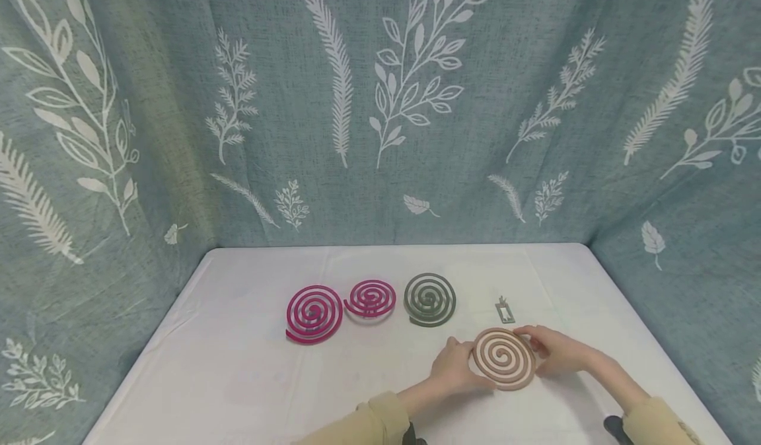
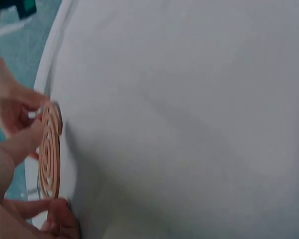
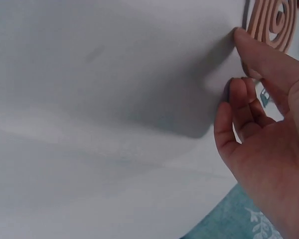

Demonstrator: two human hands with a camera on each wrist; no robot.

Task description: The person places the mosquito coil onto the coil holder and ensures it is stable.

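Both hands hold a tan spiral mosquito coil above the right front part of the table, its flat face turned up toward the head view. My left hand grips its left and lower edge, with the thumb at the top and the fingers below. At the coil's right edge, my right hand pinches the rim, thumb toward the face and the other fingers curled behind. A thin darker edge shows along the coil in the left wrist view. Just beyond it lies a small metal coil stand.
Left of the stand, a dark green coil and two magenta coils, one nearer the middle and one farther left, sit in a row. The white table is bordered by a leaf-patterned blue-green curtain.
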